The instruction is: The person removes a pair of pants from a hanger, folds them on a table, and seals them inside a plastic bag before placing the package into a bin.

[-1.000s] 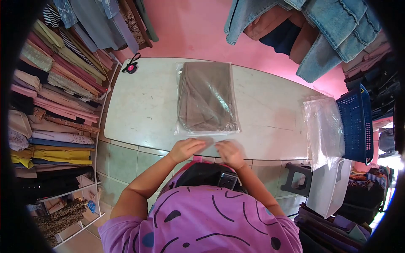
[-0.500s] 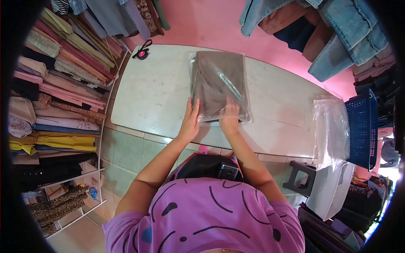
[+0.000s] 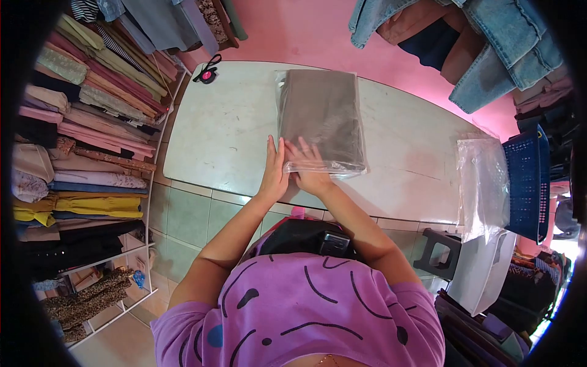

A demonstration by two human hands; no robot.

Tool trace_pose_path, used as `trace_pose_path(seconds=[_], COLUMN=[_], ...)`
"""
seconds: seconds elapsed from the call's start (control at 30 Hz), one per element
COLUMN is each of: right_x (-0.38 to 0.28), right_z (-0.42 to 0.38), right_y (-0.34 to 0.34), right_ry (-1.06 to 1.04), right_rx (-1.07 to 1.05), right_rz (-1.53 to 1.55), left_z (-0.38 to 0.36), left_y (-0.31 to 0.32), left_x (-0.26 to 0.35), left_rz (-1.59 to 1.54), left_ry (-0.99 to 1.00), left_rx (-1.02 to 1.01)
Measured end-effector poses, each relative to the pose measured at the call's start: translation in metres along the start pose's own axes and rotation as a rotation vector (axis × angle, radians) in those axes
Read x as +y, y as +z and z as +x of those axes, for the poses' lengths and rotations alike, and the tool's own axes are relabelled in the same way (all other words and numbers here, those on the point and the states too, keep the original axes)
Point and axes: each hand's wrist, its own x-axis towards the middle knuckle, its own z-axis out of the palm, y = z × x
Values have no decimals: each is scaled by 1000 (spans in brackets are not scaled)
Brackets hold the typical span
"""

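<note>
Two open hands at the lower edge of a bagged cloth

On the pale bench (image 3: 202, 137) we have a folded grey-brown cloth (image 3: 321, 107) inside a clear plastic bag (image 3: 280, 101). It lies flat, a little above the middle of the frame, with its lower edge toward us. Our hands are both open and near to each other, and neither one is clamped on something. The left hand (image 3: 275, 172) stands at the lower left corner of the bag, with the fingers straight and pointing up the frame, along its left side. The right hand (image 3: 310, 168) is at the lower edge, with the fingers spread over the cloth. We see these fingers through the shiny film, so they seem to be under it; how deep they reach, we cannot tell.

At the upper left corner of the bench we see a small black and pink object (image 3: 208, 75) with a black strap. At the right end there is clear plastic packaging (image 3: 482, 183), just beside a blue basket (image 3: 527, 183). Below this end, a dark grey stool (image 3: 438, 254) stands near a whitish box (image 3: 483, 275). Folded clothes (image 3: 92, 165) fill the rack on the left side of the frame, and denim clothes (image 3: 507, 49) hang in the upper right, before the pink wall (image 3: 293, 30).
</note>
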Motion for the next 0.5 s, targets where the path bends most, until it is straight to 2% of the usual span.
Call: trace_pose_path(seconds=[0.07,0.1,0.17,0.2,0.3,0.37,0.4,0.47,0.5], right_x=[-1,1,6,7,13,15,23,36,35], right_z=[-1,0,2,-2,-22,-46,-56,-71,-71], right_y=[14,21,31,28,-1,-16,-22,-29,-29], right_ry=[46,50,87,98,6,327,330,411,419], right_rx=[-94,-95,-259,-253,-142,-21,-34,126,119], right_rz=[-365,-363,-553,-555,-447,-517,-519,-491,-491], left_z=[-2,-3,-3,-3,-2,-11,-12,-9,-9], left_y=[-3,-3,-3,-3,-3,7,9,7,9], left_x=[2,-3,-13,-13,-15,-23,-20,-13,-14], left_rz=[434,433,463,461,467,581,571,611,617], left_ry=[4,4,110,120,166,164,156,149,167], left_rx=[-128,-133,-249,-257,-341,-266,-269,-306,-294])
